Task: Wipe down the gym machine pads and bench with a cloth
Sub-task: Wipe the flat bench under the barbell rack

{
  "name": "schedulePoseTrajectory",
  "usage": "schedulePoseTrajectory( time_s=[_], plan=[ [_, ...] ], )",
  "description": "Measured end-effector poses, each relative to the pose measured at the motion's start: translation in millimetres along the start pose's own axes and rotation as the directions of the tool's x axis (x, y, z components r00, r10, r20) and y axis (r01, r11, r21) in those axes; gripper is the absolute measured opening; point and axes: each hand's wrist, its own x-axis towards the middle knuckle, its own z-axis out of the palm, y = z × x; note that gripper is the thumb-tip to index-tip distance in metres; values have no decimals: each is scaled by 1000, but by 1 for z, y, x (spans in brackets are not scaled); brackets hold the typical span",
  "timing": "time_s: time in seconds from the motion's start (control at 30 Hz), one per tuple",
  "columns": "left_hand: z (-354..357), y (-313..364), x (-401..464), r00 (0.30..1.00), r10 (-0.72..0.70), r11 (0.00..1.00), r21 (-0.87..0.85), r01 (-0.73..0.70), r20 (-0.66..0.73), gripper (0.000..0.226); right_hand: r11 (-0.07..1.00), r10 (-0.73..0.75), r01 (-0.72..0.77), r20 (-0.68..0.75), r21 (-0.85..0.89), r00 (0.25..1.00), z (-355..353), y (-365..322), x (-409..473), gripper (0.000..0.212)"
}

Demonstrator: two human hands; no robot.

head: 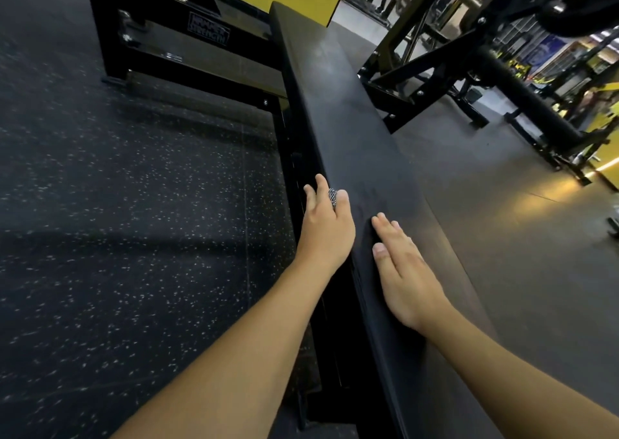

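Left hand [326,219] sits on the near side edge of the bench [338,103], fingers curled over a small patterned scrap of cloth [332,196] that barely shows between them; looks like it's pressing the cloth to the pad's side face to wipe along the edge. Right hand [403,271] lies flat on the bench top, fingers straight and together, holding nothing; probably bracing the body or steadying the pad. Black machine frame [150,46] stands on the speckled rubber floor [117,204] left of the bench. Most of the bench top ahead likely remains to be wiped.
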Motion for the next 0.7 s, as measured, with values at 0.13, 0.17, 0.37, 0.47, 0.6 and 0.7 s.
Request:
schedulePoseTrajectory(
  time_s=[0.13,0.17,0.37,0.47,0.6,0.7],
  plan=[
    [3,4,-5,999,11,1000,9,-10,-34,65,1000,-8,8,-4,-2,1000,-1,0,1,51],
    [4,5,-8,999,16,1000,16,-15,-47,63,1000,-9,9,-3,-2,1000,-2,0,1,52],
    [9,-5,-39,996,68,993,99,-62,-63,57,1000,-19,19,-8,4,1000,-2,1,0,51],
    [14,-15,-69,995,89,992,95,-85,-36,58,1000,-18,18,-9,4,1000,-2,2,-1,51],
    [25,-30,-124,994,102,994,43,-100,-43,58,1000,-18,18,-5,1,1000,-2,3,-1,51],
    [30,-36,-148,994,104,994,24,-103,-31,59,1000,-29,29,-9,4,1000,-2,2,0,51]
  ],
)
